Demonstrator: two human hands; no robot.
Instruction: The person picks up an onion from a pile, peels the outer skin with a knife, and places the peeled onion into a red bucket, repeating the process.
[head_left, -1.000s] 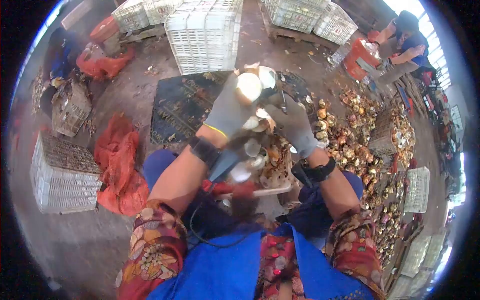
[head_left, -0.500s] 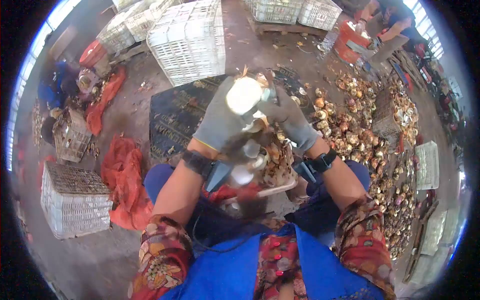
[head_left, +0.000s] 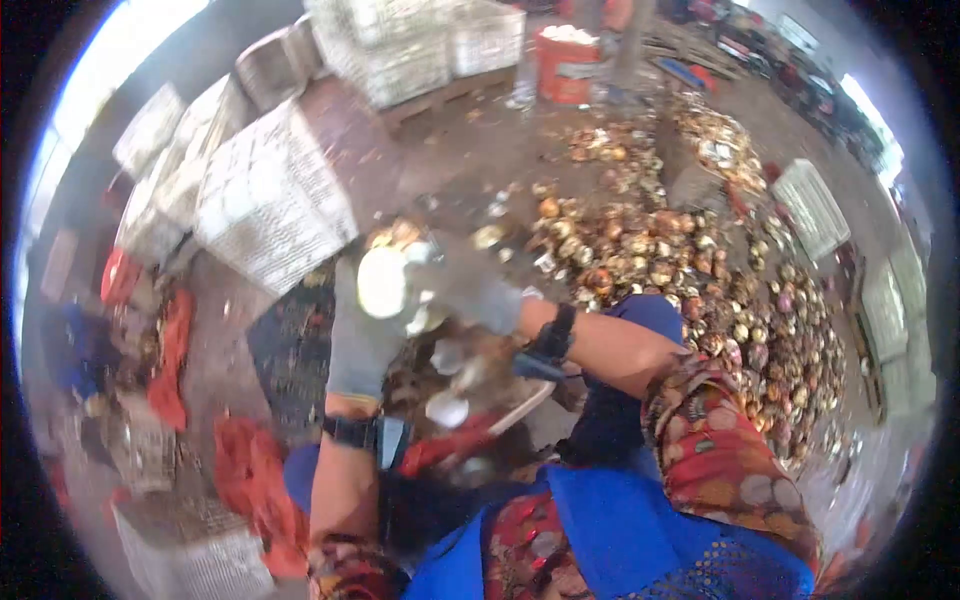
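Note:
A pale, peeled onion sits in my left hand, which wears a grey glove and has its fingers wrapped round it. My right hand, gloved too, is close beside the onion on its right; motion blurs its fingers, and whatever it holds cannot be made out. Below the hands, between my knees, lie white onions and loose skins near a pale tray rim. On the right spreads a large heap of unpeeled onions.
White crates stand at the upper left, with more crates on a pallet behind. A red bucket is at the top. Red netting lies at lower left. Another crate is at the right.
The view has turned to the right, so the crates and netting sit further left. Both hands appear further left and slightly lower, the onion still in my left hand.

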